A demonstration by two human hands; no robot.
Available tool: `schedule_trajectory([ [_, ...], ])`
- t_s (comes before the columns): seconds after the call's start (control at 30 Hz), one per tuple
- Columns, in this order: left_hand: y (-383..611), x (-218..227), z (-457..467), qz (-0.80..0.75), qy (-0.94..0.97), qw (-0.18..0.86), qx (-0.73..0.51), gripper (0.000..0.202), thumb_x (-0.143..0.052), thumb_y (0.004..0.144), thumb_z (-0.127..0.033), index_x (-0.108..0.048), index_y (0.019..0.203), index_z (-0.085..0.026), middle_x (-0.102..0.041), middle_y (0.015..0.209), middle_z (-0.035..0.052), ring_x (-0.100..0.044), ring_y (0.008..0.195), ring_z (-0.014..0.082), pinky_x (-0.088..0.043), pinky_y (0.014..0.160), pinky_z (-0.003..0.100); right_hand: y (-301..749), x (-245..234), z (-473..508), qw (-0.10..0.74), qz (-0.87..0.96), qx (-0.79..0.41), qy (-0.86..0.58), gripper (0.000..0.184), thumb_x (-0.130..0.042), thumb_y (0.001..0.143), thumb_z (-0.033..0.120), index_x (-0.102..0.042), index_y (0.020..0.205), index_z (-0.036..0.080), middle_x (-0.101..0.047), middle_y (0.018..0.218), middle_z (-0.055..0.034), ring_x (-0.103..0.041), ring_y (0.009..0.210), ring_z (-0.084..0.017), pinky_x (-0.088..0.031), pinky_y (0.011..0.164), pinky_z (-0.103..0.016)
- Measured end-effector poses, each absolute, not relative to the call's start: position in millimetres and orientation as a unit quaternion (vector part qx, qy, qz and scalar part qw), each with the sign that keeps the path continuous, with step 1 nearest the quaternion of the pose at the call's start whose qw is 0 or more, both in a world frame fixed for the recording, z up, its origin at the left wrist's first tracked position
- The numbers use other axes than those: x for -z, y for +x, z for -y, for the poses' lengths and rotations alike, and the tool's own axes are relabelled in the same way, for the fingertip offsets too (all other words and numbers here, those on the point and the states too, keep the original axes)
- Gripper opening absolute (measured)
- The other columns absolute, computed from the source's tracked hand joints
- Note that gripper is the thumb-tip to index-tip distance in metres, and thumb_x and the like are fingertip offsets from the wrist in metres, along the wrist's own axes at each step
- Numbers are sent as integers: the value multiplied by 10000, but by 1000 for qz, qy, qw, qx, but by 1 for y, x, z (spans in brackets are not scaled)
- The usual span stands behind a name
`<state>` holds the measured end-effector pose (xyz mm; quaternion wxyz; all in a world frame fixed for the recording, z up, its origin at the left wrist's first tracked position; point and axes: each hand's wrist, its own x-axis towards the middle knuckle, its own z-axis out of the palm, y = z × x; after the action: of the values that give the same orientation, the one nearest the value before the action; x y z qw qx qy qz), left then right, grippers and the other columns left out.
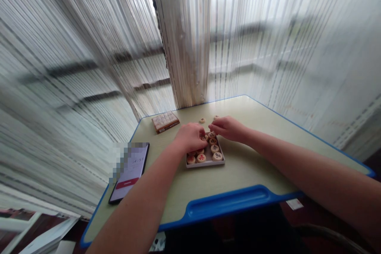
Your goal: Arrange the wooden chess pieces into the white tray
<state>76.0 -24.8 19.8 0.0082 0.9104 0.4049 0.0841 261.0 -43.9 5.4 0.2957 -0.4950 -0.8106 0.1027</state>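
Observation:
A shallow white box (pixel 206 164) holds several round wooden Chinese chess pieces, some with red characters such as the near piece (pixel 201 158). Along its right side lie pieces with black characters, among them a corner piece (pixel 217 156). My left hand (pixel 190 137) reaches over the box, thumb and fingers closed around a Chinese chess piece (pixel 204 138) near the far end. It hides part of the left row. At the far right corner, my right hand (pixel 228 127) has its fingers curled together; whatever they hold is hidden. Just beyond the hands, two loose pieces (pixel 202 120) rest on the table.
A brown printed box (pixel 166 122) lies at the back left of the blue-edged table (pixel 160 154). Near the left edge is a phone or tablet (pixel 131 178) with a lit screen. A blue tray groove (pixel 229 202) runs along the front edge. Striped curtains (pixel 190 39) hang behind.

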Motion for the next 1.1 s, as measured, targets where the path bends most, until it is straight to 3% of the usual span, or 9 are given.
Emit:
schedule_trajectory([
  [0.73, 74, -24, 25, -396, 913, 40, -89, 203, -597, 686, -338, -724, 789, -218, -689, 864, 30, -614, 868, 201, -459, 816, 294, 260, -7, 45, 284, 817, -92, -494, 387, -441, 826, 377, -508, 515, 156, -385, 453, 43, -296, 496, -83, -247, 525, -251],
  [1.1, 77, -26, 30, -409, 907, 34, -91, 244, -553, 736, -390, -714, 767, -209, -689, 837, 41, -613, 837, 199, -455, 775, 286, 260, -8, 45, 266, 825, -76, -492, 381, -436, 824, 364, -498, 506, 164, -395, 449, 36, -297, 491, -87, -241, 519, -254],
])
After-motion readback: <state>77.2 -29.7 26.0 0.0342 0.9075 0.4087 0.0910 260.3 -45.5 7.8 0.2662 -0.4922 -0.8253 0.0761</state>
